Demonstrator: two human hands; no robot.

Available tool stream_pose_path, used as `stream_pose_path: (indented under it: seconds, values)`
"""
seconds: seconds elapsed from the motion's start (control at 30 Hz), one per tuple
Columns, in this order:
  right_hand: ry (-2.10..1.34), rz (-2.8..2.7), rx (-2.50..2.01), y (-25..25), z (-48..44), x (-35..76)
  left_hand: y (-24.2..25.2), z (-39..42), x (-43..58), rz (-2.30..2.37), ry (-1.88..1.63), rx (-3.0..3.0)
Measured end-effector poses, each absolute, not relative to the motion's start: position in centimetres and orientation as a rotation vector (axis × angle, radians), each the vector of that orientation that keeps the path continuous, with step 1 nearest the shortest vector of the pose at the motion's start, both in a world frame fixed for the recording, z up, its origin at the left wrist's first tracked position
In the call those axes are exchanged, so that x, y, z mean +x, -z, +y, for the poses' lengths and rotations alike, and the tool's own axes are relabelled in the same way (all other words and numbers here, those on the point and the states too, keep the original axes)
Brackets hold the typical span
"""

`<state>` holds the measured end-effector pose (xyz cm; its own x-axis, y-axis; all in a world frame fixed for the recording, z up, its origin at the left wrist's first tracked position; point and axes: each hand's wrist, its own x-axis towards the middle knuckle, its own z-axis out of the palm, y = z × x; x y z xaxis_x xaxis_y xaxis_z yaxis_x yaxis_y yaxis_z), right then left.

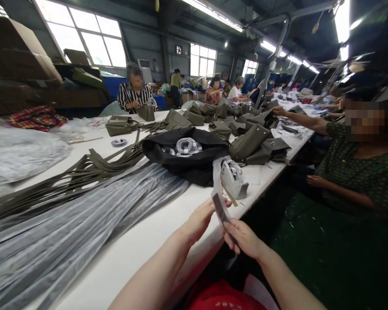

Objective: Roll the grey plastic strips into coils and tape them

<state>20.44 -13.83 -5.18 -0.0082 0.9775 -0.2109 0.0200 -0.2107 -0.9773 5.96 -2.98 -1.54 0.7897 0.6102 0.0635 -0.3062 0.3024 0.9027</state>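
In front of me, over the table's edge, I hold a grey strap in a clear plastic sleeve (220, 206). My right hand (244, 237) pinches its lower end between thumb and fingers. Higher up, my left hand (198, 220) is closed round the strap, its fingertips partly hidden behind it. The strap's upper part reaches to a white tape dispenser (233, 178) on the table. Beside that stands an open black fabric bag (181, 167) holding several coiled straps in plastic (186, 146).
Long plastic-sleeved straps (84, 224) and bare olive straps (93, 168) stretch over the white table (139, 245) at left. A wrapped coil (119, 142) lies behind them. Olive bags (250, 142) are heaped beyond. A co-worker (358, 172) sits at right, another (136, 92) across the table.
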Motion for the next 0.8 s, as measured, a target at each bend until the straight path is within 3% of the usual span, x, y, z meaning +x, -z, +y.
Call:
stream_pose_path:
  seconds: [0.2,0.4,0.6,0.8]
  values:
    - [-1.399,-0.987,-1.310,5.3,-13.5,17.5,0.5,-5.1,6.1,0.295,-0.691,0.756]
    - [-1.518,-1.067,-1.246,5.3,-14.3,16.8,0.0,-4.9,6.1,0.497,-0.879,0.779]
    - [-1.170,-1.127,-1.315,5.3,-14.7,15.9,-0.5,-5.5,6.2,0.491,-0.861,0.831]
    - [-1.186,-1.027,-1.219,4.1,-14.3,15.1,0.4,-6.8,6.7,0.467,-0.871,1.072]
